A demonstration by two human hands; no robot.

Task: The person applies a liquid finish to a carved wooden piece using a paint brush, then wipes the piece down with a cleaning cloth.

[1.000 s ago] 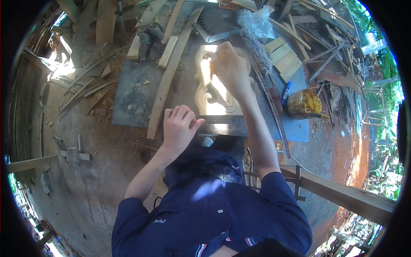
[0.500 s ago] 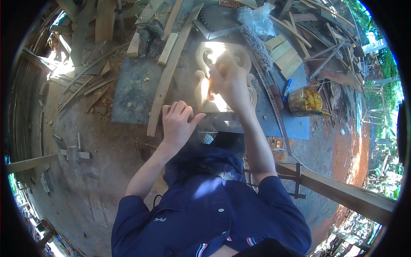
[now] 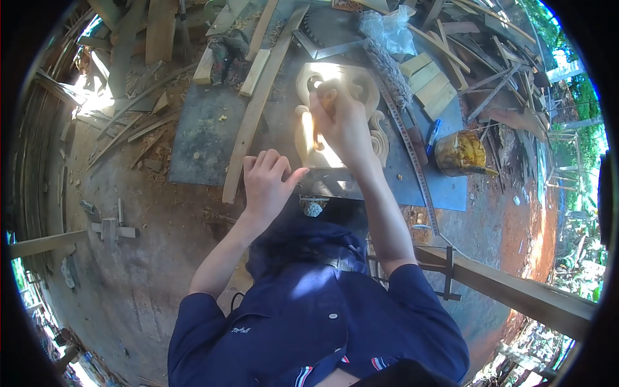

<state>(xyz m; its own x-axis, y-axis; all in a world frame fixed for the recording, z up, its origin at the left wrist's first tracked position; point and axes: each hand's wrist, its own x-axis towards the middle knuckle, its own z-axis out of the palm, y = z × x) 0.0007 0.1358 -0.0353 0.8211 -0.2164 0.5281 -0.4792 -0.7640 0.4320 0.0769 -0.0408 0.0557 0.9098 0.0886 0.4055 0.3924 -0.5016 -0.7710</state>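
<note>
A pale carved wooden piece with scrolled edges (image 3: 377, 138) lies on the grey work surface (image 3: 206, 142), partly in bright sunlight. Over its middle is my right hand (image 3: 342, 122), fingers curled round something small and brownish that I cannot make out. My left hand (image 3: 267, 180) rests at the near edge of the surface, just left of the carved piece's lower corner, with its thumb spread away from the fingers and nothing visible in it.
A long wooden strip (image 3: 264, 103) lies left of the carving. To the right are a ruler (image 3: 409, 155), a frayed grey rope bundle (image 3: 390, 74), pale blocks (image 3: 429, 85), a blue pen (image 3: 432, 135) and a stained yellow container (image 3: 461, 153). Scrap wood is piled at upper right.
My right hand has shifted slightly and turned over the carving, and the brownish thing in its fingers shows more. My left hand has barely moved.
</note>
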